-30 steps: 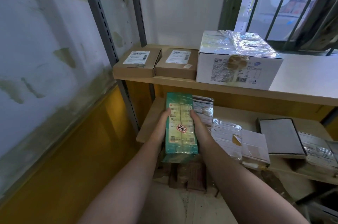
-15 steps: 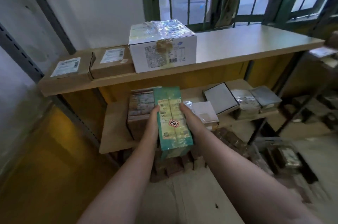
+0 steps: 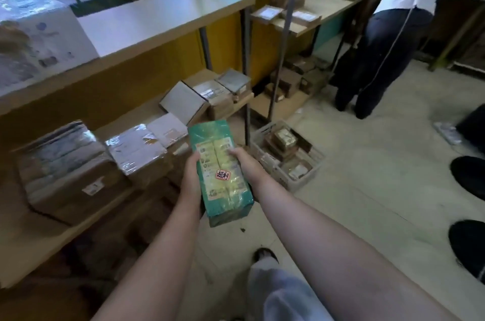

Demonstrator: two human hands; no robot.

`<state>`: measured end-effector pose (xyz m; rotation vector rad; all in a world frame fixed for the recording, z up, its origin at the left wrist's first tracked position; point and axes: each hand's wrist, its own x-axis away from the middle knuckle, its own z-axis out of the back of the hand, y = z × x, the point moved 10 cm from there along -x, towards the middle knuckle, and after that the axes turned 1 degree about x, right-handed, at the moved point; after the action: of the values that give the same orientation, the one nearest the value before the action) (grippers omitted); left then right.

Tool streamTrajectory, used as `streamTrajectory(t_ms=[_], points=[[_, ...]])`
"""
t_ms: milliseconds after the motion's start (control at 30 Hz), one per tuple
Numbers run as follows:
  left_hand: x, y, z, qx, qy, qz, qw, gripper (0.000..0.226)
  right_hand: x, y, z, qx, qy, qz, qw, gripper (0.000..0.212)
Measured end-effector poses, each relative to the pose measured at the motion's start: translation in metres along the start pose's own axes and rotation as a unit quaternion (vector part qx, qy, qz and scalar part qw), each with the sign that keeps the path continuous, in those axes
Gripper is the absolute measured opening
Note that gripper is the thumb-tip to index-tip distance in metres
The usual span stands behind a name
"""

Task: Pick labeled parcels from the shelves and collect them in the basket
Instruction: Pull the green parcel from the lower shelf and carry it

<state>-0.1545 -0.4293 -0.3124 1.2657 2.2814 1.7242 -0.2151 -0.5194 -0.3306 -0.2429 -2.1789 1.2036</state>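
Note:
I hold a long green parcel (image 3: pixel 220 171) wrapped in clear film, with a yellow printed label and a small red sticker on top. My left hand (image 3: pixel 191 176) grips its left side and my right hand (image 3: pixel 242 160) grips its right side, in front of the lower shelf. A grey plastic basket (image 3: pixel 301 179) stands on the floor to the right of the parcel, with several small parcels inside it. More labeled cardboard boxes (image 3: pixel 70 176) and film-wrapped parcels (image 3: pixel 136 147) lie on the lower shelf to the left.
A wooden upper shelf (image 3: pixel 162 19) carries a white carton (image 3: pixel 39 40) at far left. Metal shelf posts (image 3: pixel 246 58) rise beside the basket. Another person (image 3: pixel 388 32) bends over a second shelf unit at the back right. Dark shoes (image 3: pixel 469 179) sit at the right edge.
The view has swung right, away from the wall. The basket, the second shelf unit and the other person came into sight. Both hands still hold the green parcel, now off the shelf.

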Motion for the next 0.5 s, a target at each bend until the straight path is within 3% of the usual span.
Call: streamTrajectory(t_ms=[200, 500], points=[[-0.017, -0.023, -0.049, -0.019, -0.028, 0.016, 0.999, 0.036, -0.008, -0.018, 0.058, -0.006, 0.046, 0.025, 0.999, 0.063], [-0.099, -0.033, -0.122, -0.032, -0.007, 0.018, 0.999, 0.038, -0.073, -0.067, 0.136, -0.02, 0.026, 0.005, 0.999, 0.035]])
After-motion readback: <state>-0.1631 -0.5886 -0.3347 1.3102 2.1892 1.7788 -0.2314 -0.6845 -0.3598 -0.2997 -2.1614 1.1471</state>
